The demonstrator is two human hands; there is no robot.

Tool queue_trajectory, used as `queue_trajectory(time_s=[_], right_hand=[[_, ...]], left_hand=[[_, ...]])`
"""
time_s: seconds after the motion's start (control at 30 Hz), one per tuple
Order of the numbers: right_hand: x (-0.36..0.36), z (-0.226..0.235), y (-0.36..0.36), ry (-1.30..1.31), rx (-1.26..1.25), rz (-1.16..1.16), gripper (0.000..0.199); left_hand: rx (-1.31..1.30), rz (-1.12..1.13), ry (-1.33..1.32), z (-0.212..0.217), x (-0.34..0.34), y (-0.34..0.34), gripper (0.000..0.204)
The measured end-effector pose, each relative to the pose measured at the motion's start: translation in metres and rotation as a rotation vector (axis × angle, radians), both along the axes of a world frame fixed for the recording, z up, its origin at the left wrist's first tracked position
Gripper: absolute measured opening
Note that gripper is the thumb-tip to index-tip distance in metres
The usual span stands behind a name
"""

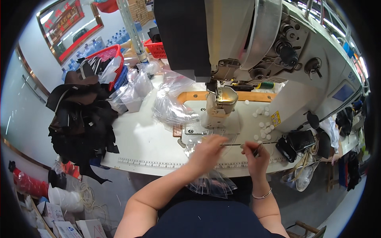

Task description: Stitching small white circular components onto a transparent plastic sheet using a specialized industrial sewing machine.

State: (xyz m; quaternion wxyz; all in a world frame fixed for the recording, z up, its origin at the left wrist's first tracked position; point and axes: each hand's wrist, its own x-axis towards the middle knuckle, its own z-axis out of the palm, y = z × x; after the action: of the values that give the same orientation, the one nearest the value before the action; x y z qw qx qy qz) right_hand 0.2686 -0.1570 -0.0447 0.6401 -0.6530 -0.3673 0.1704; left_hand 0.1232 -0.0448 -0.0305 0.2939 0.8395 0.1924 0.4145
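Reaching in front of the sewing machine (270, 47), the two hands are apart. Left hand (208, 152): motion-blurred, over clear plastic bags (212, 184) before the machine; cannot tell whether its fingers grip them. Right hand (257, 156): to the machine's front right, fingers curled around a small dark item (260, 148), kind unclear. White discs (262, 124): scattered on the table (139, 135), right of the machine's needle area. Dark fabric pieces (81, 123): heaped well left of the machine.

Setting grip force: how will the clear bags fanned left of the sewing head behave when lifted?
The bags look thin and creased: probably floppy and light. Their glossy shine suggests slipperiness. Overlapping edges mean several might lift together.
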Motion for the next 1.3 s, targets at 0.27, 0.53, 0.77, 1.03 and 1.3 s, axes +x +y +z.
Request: queue_trajectory(time_s=[0.27,0.53,0.77,1.03,1.3], right_hand=[[0.005,-0.003,0.009,0.092,-0.083,0.043,0.01],[0.009,-0.005,0.003,0.182,-0.113,0.114,0.007],[0.01,-0.005,0.0,0.778,0.196,0.469,0.006],[-0.031,0.024,-0.002,0.52,0.17,1.018,0.007],[-0.06,0.041,0.014,0.393,-0.079,1.065,0.002]], left_hand=[[0.218,0.198,0.348,-0.011,-0.033,0.038,0.019],[0.251,-0.449,0.003,0.008,-0.06,0.01,0.022],[-0.71,-0.194,-0.538,0.031,-0.075,-0.014,0.01],[-0.962,0.152,-0.588,0.035,-0.055,0.004,0.018],[-0.92,0.001,-0.295,0.043,-0.066,0.015,0.03]])
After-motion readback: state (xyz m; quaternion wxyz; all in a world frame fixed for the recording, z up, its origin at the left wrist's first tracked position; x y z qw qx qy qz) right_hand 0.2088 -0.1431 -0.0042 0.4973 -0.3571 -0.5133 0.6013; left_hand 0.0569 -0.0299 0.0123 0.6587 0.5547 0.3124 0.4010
